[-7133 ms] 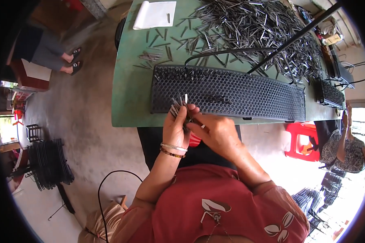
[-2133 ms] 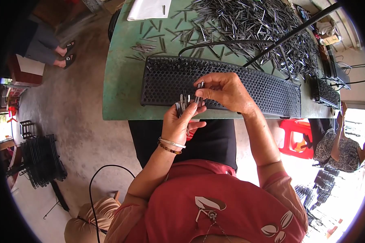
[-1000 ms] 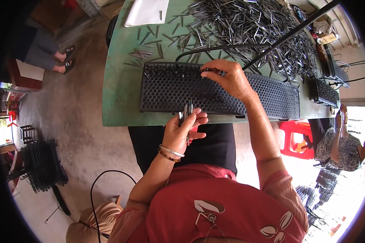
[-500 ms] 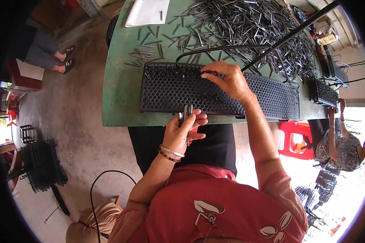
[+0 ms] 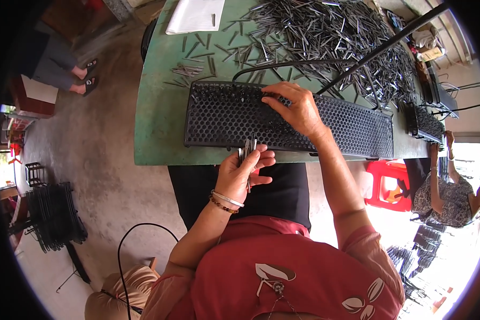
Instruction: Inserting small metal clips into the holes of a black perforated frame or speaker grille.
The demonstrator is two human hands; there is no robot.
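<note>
A long black tray (image 5: 352, 125) with a grid of round holes lies along the near edge of the green table. Small dark pieces stand in some holes near its far left edge. My left hand (image 5: 244, 169), at the tray's near edge, is closed round a small bunch of thin metal strips (image 5: 247, 151) that point up and away from me. Over the tray's far side, my right hand (image 5: 298, 106) pinches with thumb and forefinger among the holes. What sits between those fingertips is too small and dark to make out.
A large heap of dark strips (image 5: 325, 32) covers the table's far right. Loose strips (image 5: 186, 70) and a notebook (image 5: 194, 16) lie to the left. A black rod (image 5: 384, 47) slants over the tray. Another person's arms (image 5: 436, 176) work at a second tray (image 5: 426, 121) on the right.
My right hand has shifted slightly left along the tray's far side. The left hand keeps its strips and has barely moved.
</note>
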